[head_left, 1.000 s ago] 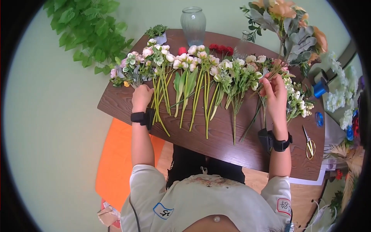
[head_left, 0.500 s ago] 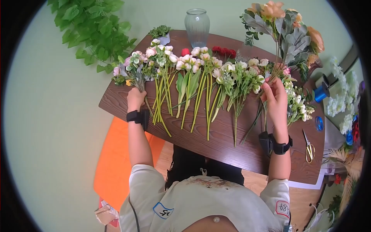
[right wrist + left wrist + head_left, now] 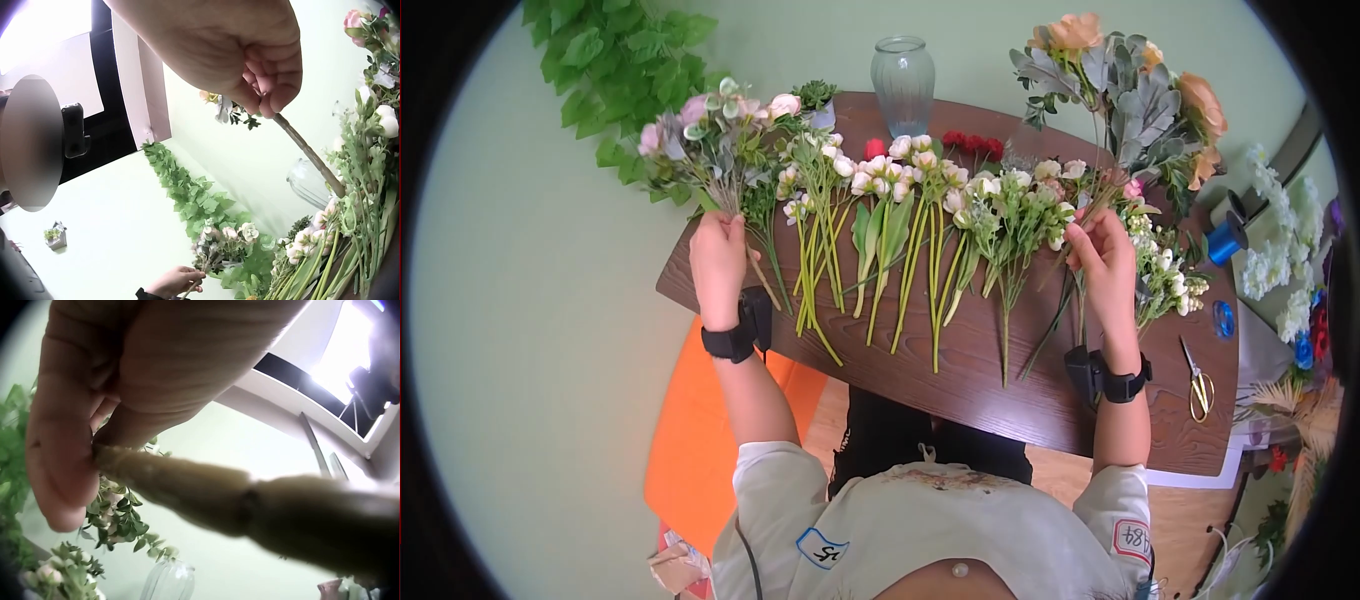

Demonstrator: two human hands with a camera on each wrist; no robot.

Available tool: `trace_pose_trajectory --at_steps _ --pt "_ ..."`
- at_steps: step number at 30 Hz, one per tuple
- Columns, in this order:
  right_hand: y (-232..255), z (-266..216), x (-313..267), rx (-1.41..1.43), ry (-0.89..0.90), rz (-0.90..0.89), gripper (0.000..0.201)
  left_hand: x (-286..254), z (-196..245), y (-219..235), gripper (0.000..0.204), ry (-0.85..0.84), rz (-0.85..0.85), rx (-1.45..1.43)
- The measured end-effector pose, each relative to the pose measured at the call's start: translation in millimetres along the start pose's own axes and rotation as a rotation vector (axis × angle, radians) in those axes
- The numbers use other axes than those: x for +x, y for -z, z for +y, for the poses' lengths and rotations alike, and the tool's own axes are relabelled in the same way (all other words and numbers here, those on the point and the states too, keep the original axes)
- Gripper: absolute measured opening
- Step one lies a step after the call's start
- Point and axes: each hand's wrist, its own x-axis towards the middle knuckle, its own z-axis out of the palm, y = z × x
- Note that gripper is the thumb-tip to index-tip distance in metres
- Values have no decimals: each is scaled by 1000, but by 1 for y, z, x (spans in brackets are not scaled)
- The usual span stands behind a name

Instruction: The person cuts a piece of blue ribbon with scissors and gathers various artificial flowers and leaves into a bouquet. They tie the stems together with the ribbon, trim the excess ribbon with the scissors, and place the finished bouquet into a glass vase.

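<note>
My left hand (image 3: 718, 265) grips the stem of a bunch of pink and mauve artificial flowers (image 3: 725, 140) with grey-green leaves, raised above the table's left end. In the left wrist view its thick brown stem (image 3: 181, 490) runs out from between thumb and fingers. On the other side my right hand (image 3: 1110, 265) pinches the stem of a spray of peach flowers (image 3: 1140, 110) with large grey-green leaves. The right wrist view shows that stem (image 3: 306, 147) slanting down from the fingertips. Between the hands lie white-pink flowers (image 3: 900, 175) with long green stems.
A ribbed glass vase (image 3: 903, 85) stands at the back of the brown table (image 3: 880, 385), near red flowers (image 3: 973, 143) and a small potted succulent (image 3: 816, 97). To the right are gold-handled scissors (image 3: 1198, 385), a blue ribbon spool (image 3: 1226, 240) and white flowers (image 3: 1165, 265).
My left hand has lifted the pink and mauve bunch off the table, up and to the left. The right hand stays nearly in place, and its peach flowers have shifted slightly left.
</note>
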Motion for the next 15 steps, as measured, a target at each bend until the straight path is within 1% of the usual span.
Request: trace_pose_trajectory --at_steps 2,3,6,8,9,11,12,13,15 --pt "0 -2 -1 18 -17 3 11 -4 19 2 18 -60 35 -37" --pt "0 -3 -1 37 -36 3 13 -5 25 1 18 -71 35 -43" --pt "1 -3 -1 79 -22 31 13 -9 44 -4 20 -124 31 -114" --pt "2 -6 -2 122 -28 34 12 -12 56 -11 17 -171 123 -285" --pt "2 -5 -2 154 -21 34 11 -13 62 -14 17 -191 112 -302" --pt "2 -2 -2 162 -18 43 13 -14 77 -19 15 -173 16 -632" --pt "3 -1 -1 151 2 37 16 -16 87 -24 15 -193 -44 -745" --pt "3 -1 -1 169 12 37 19 -18 98 -33 15 -212 -67 -760" --pt "3 4 -1 111 29 42 22 -22 115 -53 18 -257 -117 -971"
